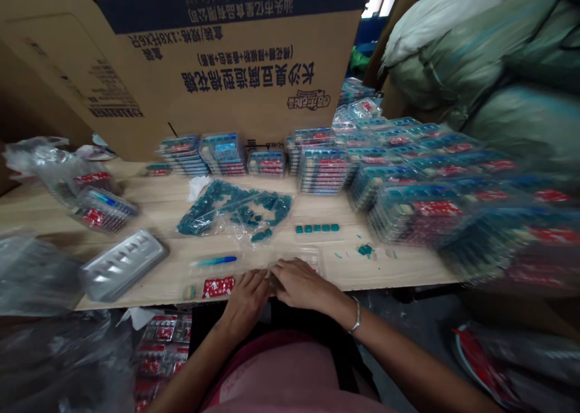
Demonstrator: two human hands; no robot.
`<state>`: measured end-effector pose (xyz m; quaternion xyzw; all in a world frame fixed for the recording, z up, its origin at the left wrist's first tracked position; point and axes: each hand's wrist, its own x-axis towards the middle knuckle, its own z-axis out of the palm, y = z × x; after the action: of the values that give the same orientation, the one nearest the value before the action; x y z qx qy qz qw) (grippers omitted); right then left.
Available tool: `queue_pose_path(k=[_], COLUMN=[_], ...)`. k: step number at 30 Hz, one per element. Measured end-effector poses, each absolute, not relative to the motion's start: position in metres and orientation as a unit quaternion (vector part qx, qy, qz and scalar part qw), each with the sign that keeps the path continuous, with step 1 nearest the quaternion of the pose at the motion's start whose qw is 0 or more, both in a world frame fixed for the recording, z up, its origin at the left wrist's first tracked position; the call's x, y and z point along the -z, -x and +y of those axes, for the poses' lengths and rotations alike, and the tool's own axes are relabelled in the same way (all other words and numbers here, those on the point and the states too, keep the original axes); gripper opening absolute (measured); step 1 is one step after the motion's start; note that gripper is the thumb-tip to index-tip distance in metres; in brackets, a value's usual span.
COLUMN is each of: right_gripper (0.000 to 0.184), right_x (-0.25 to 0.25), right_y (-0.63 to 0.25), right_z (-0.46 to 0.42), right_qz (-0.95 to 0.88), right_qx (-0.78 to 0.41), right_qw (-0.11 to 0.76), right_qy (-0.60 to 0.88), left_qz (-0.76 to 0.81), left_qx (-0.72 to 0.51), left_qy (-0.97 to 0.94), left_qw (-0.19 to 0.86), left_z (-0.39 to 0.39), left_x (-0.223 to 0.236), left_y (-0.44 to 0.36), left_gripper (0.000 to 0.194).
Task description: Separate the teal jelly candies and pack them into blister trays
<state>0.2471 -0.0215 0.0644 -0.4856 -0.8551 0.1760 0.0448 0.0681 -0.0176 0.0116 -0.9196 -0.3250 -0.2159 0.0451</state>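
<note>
An opened clear plastic blister pack (198, 272) lies at the table's front edge, its two halves spread left and right. In its left half are a blue stick like a pen (214, 260), a red printed sachet (218, 287) and a small pale-green block (189, 292). My left hand (248, 295) is closed over the pack's middle, close to the sachet. Beside it, my right hand (301, 284) has its fingers bent down onto the right half. The fingertips meet near the fold; what lies beneath them is hidden.
An open bag of teal cubes (222, 204) lies behind the hands, near a row of several teal cubes (317, 228). Stacks of filled packs (322, 170) line the back and right. A stack of bare trays (124, 265) is left. A large carton (226, 69) stands behind.
</note>
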Motion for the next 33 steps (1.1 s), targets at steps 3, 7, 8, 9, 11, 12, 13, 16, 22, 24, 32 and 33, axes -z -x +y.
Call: queue_pose_path(k=[3,7,8,9,11,12,13,16,22,24,32,33], right_gripper=[0.016,0.016,0.017,0.019,0.023,0.023,0.021,0.020,0.016,0.017,0.026,0.029], right_x=[-0.068,-0.061,-0.058,-0.055,-0.053,-0.054,-0.056,-0.063,-0.062,-0.058,-0.069,-0.071], right_y=[-0.247,-0.240,-0.238,-0.236,-0.237,-0.239,-0.242,-0.251,-0.242,-0.239,-0.249,-0.248], right_z=[-0.015,-0.023,-0.028,-0.031,-0.033,-0.031,-0.026,-0.007,-0.003,-0.010,-0.004,-0.003], right_qz=[-0.854,-0.856,-0.856,-0.853,-0.844,-0.841,-0.841,-0.845,-0.866,-0.880,-0.888,-0.888], right_qx=[-0.191,-0.166,-0.149,-0.132,-0.123,-0.137,-0.163,-0.235,-0.124,-0.090,-0.148,-0.154], right_qw=[0.032,0.036,0.049,0.063,0.076,0.072,0.059,0.013,0.000,0.019,-0.001,-0.012], right_qy=[0.482,0.488,0.493,0.501,0.517,0.518,0.513,0.480,0.485,0.465,0.436,0.433], left_qz=[-0.319,-0.320,-0.321,-0.323,-0.330,-0.334,-0.338,-0.346,-0.365,-0.365,-0.359,-0.356], left_qx=[0.210,0.216,0.219,0.220,0.216,0.213,0.212,0.217,0.216,0.215,0.211,0.208], left_qy=[0.924,0.922,0.921,0.920,0.919,0.918,0.917,0.912,0.906,0.906,0.909,0.911], left_qw=[0.035,0.025,0.024,0.023,0.015,0.009,0.000,-0.026,-0.007,-0.004,0.004,0.005], left_z=[-0.017,-0.015,-0.015,-0.015,-0.014,-0.014,-0.014,-0.013,-0.013,-0.014,-0.020,-0.020], left_x=[-0.013,-0.013,-0.013,-0.013,-0.013,-0.013,-0.014,-0.017,-0.014,-0.014,-0.018,-0.017], left_y=[-0.068,-0.068,-0.069,-0.069,-0.068,-0.068,-0.068,-0.068,-0.073,-0.074,-0.076,-0.077], left_gripper=[0.013,0.011,0.012,0.013,0.015,0.015,0.015,0.017,0.013,0.011,0.010,0.011])
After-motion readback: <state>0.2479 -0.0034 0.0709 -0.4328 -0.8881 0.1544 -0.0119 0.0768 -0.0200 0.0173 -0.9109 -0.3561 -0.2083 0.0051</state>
